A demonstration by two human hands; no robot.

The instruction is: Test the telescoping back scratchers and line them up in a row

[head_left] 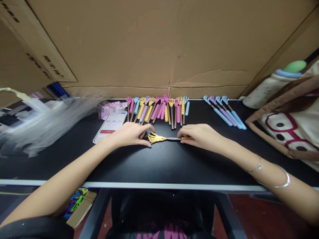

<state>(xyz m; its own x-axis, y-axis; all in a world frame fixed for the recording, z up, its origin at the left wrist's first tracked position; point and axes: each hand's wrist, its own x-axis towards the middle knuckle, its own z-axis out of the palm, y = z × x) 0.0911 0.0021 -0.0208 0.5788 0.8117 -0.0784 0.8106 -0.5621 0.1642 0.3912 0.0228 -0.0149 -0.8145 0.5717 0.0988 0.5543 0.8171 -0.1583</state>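
A yellow-headed back scratcher [157, 138] with a silver metal rod lies level just above the black tabletop, between my two hands. My right hand [199, 136] pinches its yellow handle end, which is mostly hidden by the fingers. My left hand [132, 134] is at the claw end, thumb and index finger apart, with the yellow claw tips reaching into the gap. A thin dark line runs from the left thumb tip under the claw; I cannot tell if it is a rod or a shadow. Beyond my hands, several claw heads with dark rods [171, 116] and coloured handle sleeves [178, 114] form a row.
Several back scratchers with blue and purple handles [225, 117] lie at the right. A phone [112, 123] showing a timer and clear plastic bags [50, 122] are at the left. A bottle [264, 88] and a bag [294, 129] stand far right. Cardboard [159, 46] walls the back.
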